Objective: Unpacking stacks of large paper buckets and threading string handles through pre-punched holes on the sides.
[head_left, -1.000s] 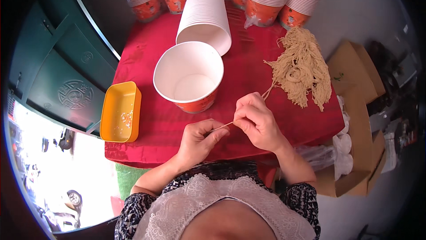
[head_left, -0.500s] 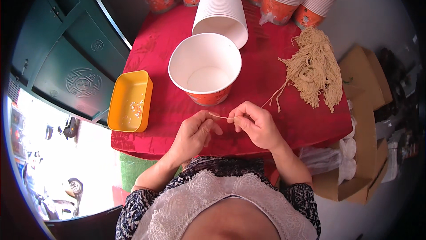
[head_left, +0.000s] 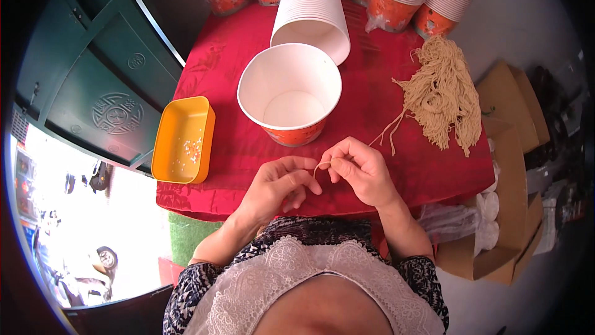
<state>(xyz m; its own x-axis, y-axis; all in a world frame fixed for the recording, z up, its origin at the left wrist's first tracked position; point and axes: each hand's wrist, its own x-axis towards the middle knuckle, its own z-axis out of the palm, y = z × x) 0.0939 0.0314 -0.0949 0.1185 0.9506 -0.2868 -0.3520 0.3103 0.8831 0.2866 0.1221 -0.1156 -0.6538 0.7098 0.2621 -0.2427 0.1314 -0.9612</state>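
My right hand (head_left: 361, 172) pinches a thin tan string (head_left: 320, 164) between thumb and fingers. The string's short free end curls down out of that pinch, beside the fingertips of my left hand (head_left: 276, 187). My left hand's thumb and fingers are apart around the curl, with no grip on it that I can see. From behind my right hand the string runs on toward a loose heap of tan string (head_left: 441, 96) at the table's right. A large white-lined paper bucket (head_left: 290, 90) with an orange outside stands upright just beyond my hands.
A yellow rectangular tub (head_left: 183, 140) with small pale bits sits at the table's left. A stack of nested paper buckets (head_left: 312, 13) lies behind the upright one. More wrapped stacks line the back of the red-covered table (head_left: 372, 74). Open cardboard boxes (head_left: 511, 167) stand at right.
The string's end was stretched straight toward my left fingertips and now curls downward. My left fingers have spread, and both hands have shifted slightly. My right hand keeps its pinch.
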